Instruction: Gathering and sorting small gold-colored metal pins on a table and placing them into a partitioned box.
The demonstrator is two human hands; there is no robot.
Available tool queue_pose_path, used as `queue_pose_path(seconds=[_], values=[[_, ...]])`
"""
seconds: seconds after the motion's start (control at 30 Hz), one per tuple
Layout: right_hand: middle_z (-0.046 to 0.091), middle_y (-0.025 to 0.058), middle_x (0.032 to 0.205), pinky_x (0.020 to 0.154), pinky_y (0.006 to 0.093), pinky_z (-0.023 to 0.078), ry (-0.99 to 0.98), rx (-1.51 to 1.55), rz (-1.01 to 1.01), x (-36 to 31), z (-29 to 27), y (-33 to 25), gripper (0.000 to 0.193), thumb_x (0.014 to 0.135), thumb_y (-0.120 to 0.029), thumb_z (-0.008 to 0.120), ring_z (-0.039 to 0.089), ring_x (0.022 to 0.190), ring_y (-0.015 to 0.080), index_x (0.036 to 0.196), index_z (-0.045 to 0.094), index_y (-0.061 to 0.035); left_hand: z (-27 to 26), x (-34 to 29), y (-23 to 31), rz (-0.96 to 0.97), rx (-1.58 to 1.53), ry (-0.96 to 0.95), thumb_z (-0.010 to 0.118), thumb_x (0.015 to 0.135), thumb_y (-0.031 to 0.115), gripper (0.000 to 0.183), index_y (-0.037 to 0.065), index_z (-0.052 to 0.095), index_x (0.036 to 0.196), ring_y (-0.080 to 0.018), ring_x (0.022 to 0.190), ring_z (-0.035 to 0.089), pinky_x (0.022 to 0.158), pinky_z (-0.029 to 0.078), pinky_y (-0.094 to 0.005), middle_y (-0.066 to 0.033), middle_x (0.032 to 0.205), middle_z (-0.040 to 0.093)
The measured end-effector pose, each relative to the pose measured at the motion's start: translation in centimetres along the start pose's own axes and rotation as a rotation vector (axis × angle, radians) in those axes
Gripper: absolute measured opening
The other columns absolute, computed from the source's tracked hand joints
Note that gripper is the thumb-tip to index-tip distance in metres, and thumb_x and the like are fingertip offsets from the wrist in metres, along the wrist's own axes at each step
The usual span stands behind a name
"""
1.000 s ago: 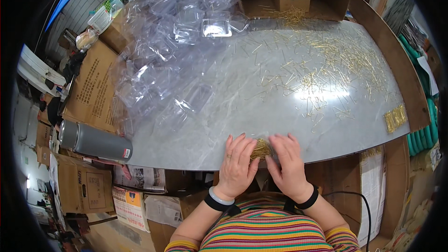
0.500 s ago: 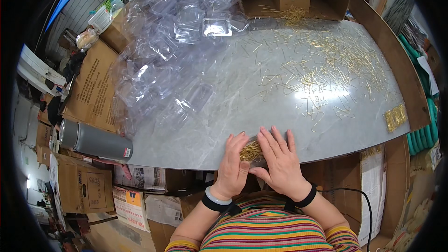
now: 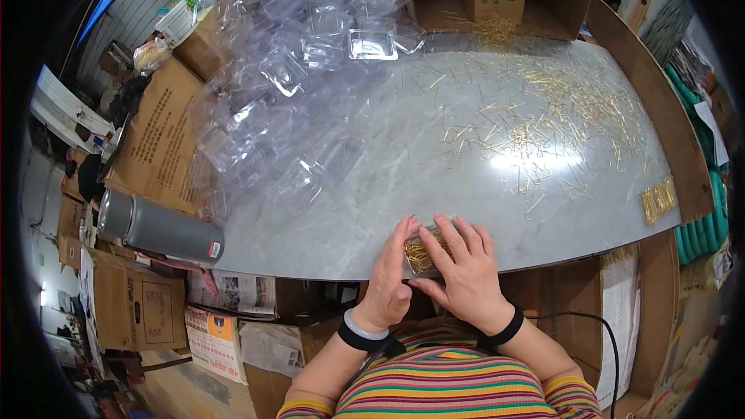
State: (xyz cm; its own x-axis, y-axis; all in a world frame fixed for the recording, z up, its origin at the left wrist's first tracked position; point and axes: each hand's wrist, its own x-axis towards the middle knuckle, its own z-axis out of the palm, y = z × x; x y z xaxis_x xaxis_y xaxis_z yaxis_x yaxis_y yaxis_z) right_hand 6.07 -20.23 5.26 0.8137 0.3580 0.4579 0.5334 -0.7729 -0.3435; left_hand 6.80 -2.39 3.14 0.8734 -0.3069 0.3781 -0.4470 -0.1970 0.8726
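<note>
At the near edge of the grey table, a small clear plastic box [image 3: 417, 270] filled with gold wire hooks [image 3: 420, 252] sits between my two hands. My left hand [image 3: 386, 283] lies along its left side, fingers close together and pointing forward. Over its right side and top curves my right hand [image 3: 468, 275], fingers slightly spread and thumb toward the left. The palms and part of the box are hidden. Loose gold hooks [image 3: 535, 120] are scattered over the right half of the table. A flat bundle of gold hooks [image 3: 657, 202] rests at the right edge.
Empty clear plastic shells [image 3: 272, 109] are heaped on the table's left side. A grey bottle [image 3: 167, 229] lies at the left edge. An open cardboard box [image 3: 438, 4] stands at the back, and a cardboard strip [image 3: 660, 93] borders the right. Cardboard boxes [image 3: 143, 306] stand below the table.
My left hand has tilted more upright, its fingers closer against the box's side. The right hand has shifted slightly, and more of the box shows. The view has moved a little.
</note>
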Motion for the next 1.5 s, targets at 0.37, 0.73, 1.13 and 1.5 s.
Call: queue_pose_path(seconds=[0.37,0.73,1.13,1.5], values=[[0.052,0.0162,0.143,0.101,0.0496,0.042,0.068,-0.092,0.093,-0.7,0.2,1.2,0.066,0.075,-0.040,0.080,0.051,0.122,0.0374,0.129,0.062,-0.0066,-0.7,0.1,1.4,0.061,0.466,-0.045,0.039,0.101,0.062,0.085,-0.008,0.037,0.148,-0.0459,0.145,0.029,0.116,0.029,-0.0537,-0.0272,0.150,0.040],[0.044,0.0215,0.149,0.112,0.0506,0.038,-0.057,0.261,0.143,-0.4,-1.5,2.6,0.069,0.083,-0.030,0.078,0.038,0.137,0.0459,0.138,0.051,0.0010,-0.2,0.5,1.7,0.140,0.684,-0.108,0.066,0.094,0.033,0.054,-0.005,0.057,0.132,-0.0456,0.141,0.036,0.115,0.032,-0.0537,-0.0184,0.146,0.048],[0.057,0.0166,0.134,0.106,0.0446,0.042,-0.023,0.500,0.222,-0.3,-1.3,4.2,0.057,0.082,-0.007,0.076,0.051,0.124,0.0370,0.135,0.055,-0.0024,1.8,2.1,1.2,0.193,0.570,-0.168,0.070,0.089,0.018,0.061,-0.007,0.045,0.139,-0.0420,0.139,0.040,0.116,0.032,-0.0575,-0.0242,0.145,0.044],[0.042,0.0197,0.152,0.118,0.0515,0.031,-0.181,0.173,0.001,-1.7,-2.9,3.3,0.073,0.086,-0.028,0.074,0.040,0.140,0.0398,0.147,0.043,-0.0017,1.1,2.1,2.3,0.171,0.654,-0.314,0.071,0.081,0.024,0.083,-0.010,0.035,0.147,-0.0427,0.146,0.031,0.119,0.023,-0.0568,-0.0261,0.154,0.035]])
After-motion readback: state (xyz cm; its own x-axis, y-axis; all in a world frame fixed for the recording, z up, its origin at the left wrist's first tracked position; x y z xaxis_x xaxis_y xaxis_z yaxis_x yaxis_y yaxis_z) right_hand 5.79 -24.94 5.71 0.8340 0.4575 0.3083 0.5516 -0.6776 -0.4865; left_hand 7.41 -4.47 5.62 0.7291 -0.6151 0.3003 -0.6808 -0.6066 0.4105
